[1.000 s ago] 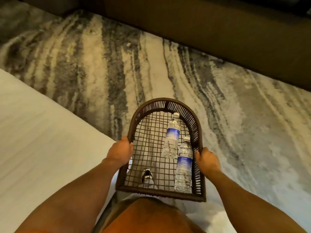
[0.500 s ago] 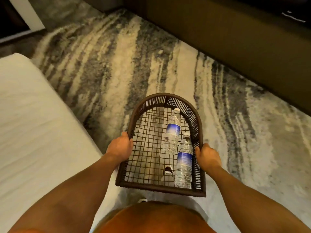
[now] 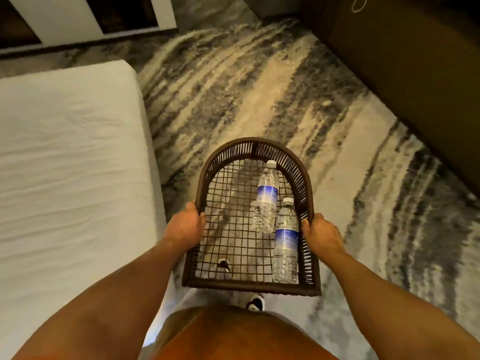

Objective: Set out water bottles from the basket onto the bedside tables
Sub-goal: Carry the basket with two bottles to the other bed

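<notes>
I carry a dark brown woven basket (image 3: 253, 145) with an arched far end and an open mesh floor, held level in front of my waist. My left hand (image 3: 185, 224) grips its left rim and my right hand (image 3: 320, 233) grips its right rim. Two clear water bottles with blue labels lie in the right half of the basket, caps pointing away from me. The far bottle (image 3: 266, 197) lies near the arch. The near bottle (image 3: 285, 242) rests along the right wall, beside my right hand.
A bed with a white sheet (image 3: 67, 165) fills the left side, its corner at the upper left. A dark wooden unit (image 3: 415, 61) runs along the upper right. Grey and cream streaked carpet (image 3: 246, 87) lies between them. A white-framed dark panel (image 3: 78, 19) is at the top left.
The view has advanced along the bed: its corner and the white-framed panel have come into view. Both hands keep the same hold on the basket, and the bottles lie as before.
</notes>
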